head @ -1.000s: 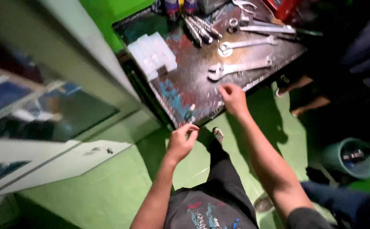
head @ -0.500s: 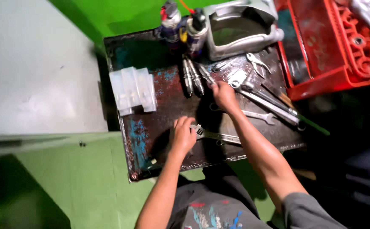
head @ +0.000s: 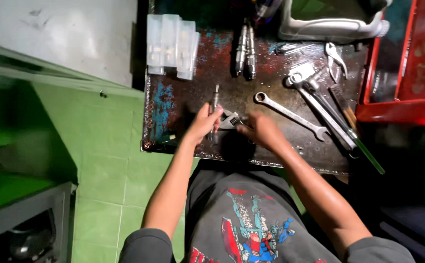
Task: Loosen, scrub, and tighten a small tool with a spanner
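Light: dim overall, brightest upper left on the pale grey wall panel [head: 61, 34] | Shadows: heavy black at right and lower left | Glare: soft sheen on the long steel combination wrench [head: 290, 115] | Focus: centre fairly sharp, edges soft, slight wide-angle bend.

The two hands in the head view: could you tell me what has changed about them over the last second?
A second ago both hands hung off the tray's near edge. Now the left hand grips a thin metal rod and the right hand holds an adjustable wrench against it, at the middle of the tray. The combination wrench, pliers and clear plastic boxes lie where they were.
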